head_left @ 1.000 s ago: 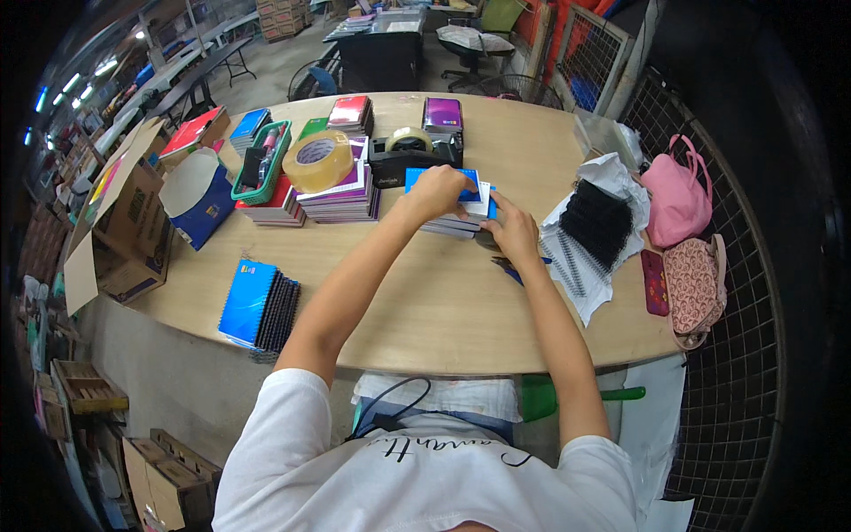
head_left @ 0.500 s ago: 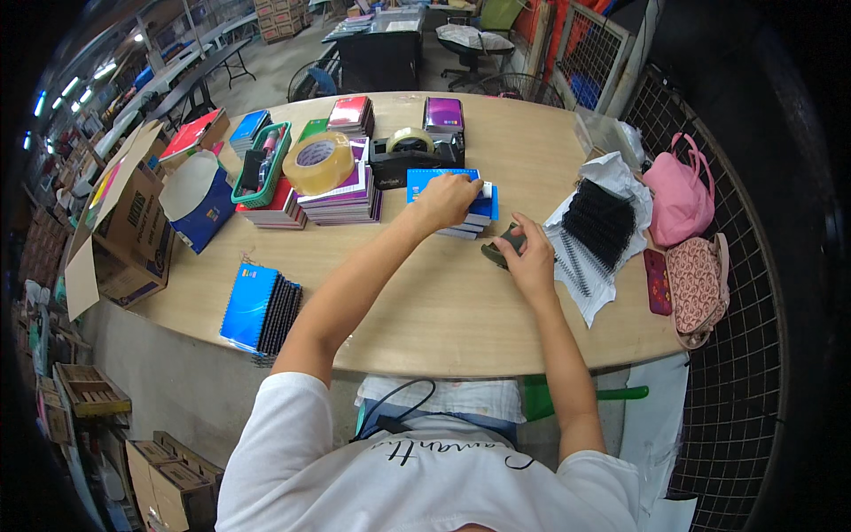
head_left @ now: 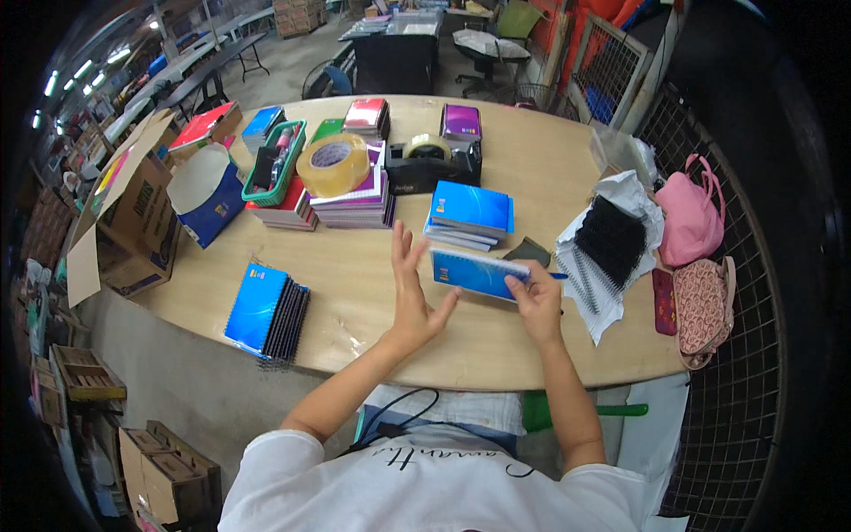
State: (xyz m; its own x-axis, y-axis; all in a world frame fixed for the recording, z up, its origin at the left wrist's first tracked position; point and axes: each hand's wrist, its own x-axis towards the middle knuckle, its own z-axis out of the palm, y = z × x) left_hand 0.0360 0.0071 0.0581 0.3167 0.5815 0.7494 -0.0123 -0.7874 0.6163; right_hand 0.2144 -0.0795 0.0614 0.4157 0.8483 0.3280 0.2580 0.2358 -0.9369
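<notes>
My right hand [head_left: 537, 300] grips a blue-covered notebook [head_left: 472, 273] by its right end, thumb on top, tilted above the table. Beside the notebook's left end, my left hand [head_left: 415, 306] is open, its fingers spread and apart from it. Just behind lies a stack of blue notebooks [head_left: 470, 211], its edges uneven. A dark olive flat piece [head_left: 528, 251] rests behind the held notebook, partly covered by my right hand. To the left stands a pile of blue notebooks with black spiral bindings [head_left: 266, 310]. Black binding coils [head_left: 610, 232] lie on a white wrapper [head_left: 596, 330] at right.
At the back of the table [head_left: 372, 350] are a black tape dispenser [head_left: 434, 168], a tape roll [head_left: 330, 168] on purple notebooks, and a green basket [head_left: 285, 191]. An open carton [head_left: 137, 226] stands left. A pink bag [head_left: 687, 217] and patterned pouch [head_left: 705, 306] sit right.
A blue notebook has come off the stack and is now in my right hand. My left hand has left the stack, drawn nearer and opened.
</notes>
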